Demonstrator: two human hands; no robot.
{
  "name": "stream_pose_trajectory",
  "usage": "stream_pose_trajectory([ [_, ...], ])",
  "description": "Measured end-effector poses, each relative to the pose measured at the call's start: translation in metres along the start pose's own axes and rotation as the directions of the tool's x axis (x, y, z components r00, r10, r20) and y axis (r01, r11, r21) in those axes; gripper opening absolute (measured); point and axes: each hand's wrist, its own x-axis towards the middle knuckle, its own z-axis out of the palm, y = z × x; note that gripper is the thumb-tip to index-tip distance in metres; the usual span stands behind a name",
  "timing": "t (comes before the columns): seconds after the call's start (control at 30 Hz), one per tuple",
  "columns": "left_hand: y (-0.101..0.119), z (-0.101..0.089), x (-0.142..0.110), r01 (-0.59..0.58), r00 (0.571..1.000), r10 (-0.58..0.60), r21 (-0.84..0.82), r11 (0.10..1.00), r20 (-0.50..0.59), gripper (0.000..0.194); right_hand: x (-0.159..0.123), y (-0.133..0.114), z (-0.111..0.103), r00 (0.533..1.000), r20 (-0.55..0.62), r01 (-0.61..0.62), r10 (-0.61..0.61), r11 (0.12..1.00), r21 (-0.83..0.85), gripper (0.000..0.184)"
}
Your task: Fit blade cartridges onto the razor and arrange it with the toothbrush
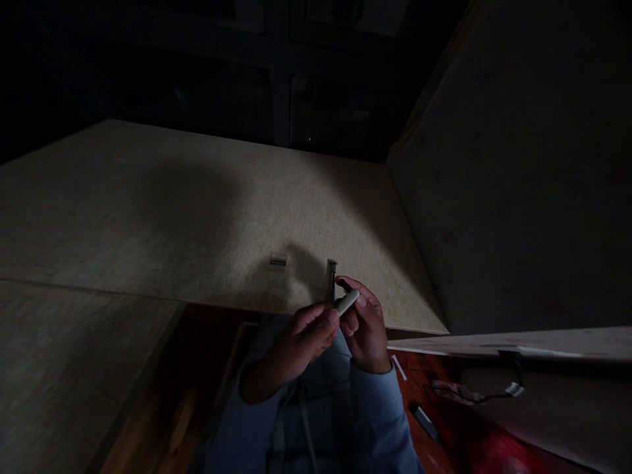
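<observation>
Both hands hold a slim, pale, rounded-ended piece in front of my body, just over the table's near edge. My left hand pinches its lower left end between thumb and fingers. At the upper right end, my right hand is closed around it, and a dark narrow part shows by the fingertips. A thin metallic piece rises just beyond the hands; its lower end is hidden behind them. On the table to the left lies a small clear pack with a dark strip. Dim light hides finer detail.
The pale tabletop stretches ahead, with a second board at the left. A large panel stands on the right. On the reddish floor lie a black cable, a dark grey object and something red.
</observation>
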Motion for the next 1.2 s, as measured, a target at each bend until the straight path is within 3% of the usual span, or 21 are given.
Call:
stream_pose_trajectory([
  [0.07, -0.002, -0.001, 0.001, -0.005, 1.0, 0.005, -0.015, 1.0, -0.002, 0.056, 0.0, 0.001, -0.002, 1.0, 0.009, 0.005, -0.005, 1.0, 0.007, 0.039],
  [0.23, -0.01, -0.005, 0.007, -0.064, 0.961, 0.09, 0.105, 0.992, -0.262, 0.059, 0.001, 0.005, -0.002, 0.999, 0.044, 0.024, -0.027, 0.998, 0.054, 0.033],
  [0.3, -0.011, -0.005, 0.007, -0.061, 0.953, 0.101, 0.144, 0.988, -0.286, 0.059, 0.002, 0.006, 0.0, 0.998, 0.05, 0.02, -0.024, 0.997, 0.073, 0.03],
  [0.4, -0.01, -0.004, 0.005, -0.035, 0.974, 0.065, 0.14, 0.99, -0.216, 0.061, 0.003, 0.004, 0.0, 1.0, 0.02, 0.006, -0.008, 0.998, 0.067, 0.032],
  [0.53, -0.011, -0.006, 0.003, 0.047, 0.998, -0.047, 0.011, 0.999, 0.048, 0.058, 0.003, 0.001, -0.002, 1.0, -0.016, -0.014, 0.015, 0.999, 0.033, 0.039],
  [0.6, -0.014, -0.008, 0.005, 0.049, 0.995, -0.047, -0.02, 0.999, 0.084, 0.059, 0.002, 0.0, -0.002, 1.0, -0.001, -0.005, 0.005, 0.999, 0.054, 0.04],
  [0.77, -0.018, -0.011, 0.013, -0.053, 0.993, 0.053, -0.003, 0.999, -0.102, 0.06, 0.0, 0.003, 0.001, 1.0, 0.027, -0.002, -0.001, 0.992, 0.125, 0.035],
  [1.03, -0.009, -0.005, 0.009, -0.081, 0.989, 0.076, -0.036, 0.996, -0.125, 0.056, 0.003, 0.009, 0.005, 0.998, 0.069, -0.021, 0.011, 0.988, 0.154, 0.033],
  [1.13, -0.007, -0.004, 0.009, -0.091, 0.967, 0.086, -0.01, 0.996, -0.238, 0.055, 0.003, 0.008, 0.004, 0.999, 0.042, 0.009, -0.012, 0.998, 0.059, 0.036],
  [1.2, -0.006, -0.004, 0.01, -0.08, 0.947, 0.074, -0.004, 0.997, -0.312, 0.054, 0.002, 0.006, 0.002, 0.999, 0.004, 0.04, -0.039, 0.994, -0.102, 0.035],
])
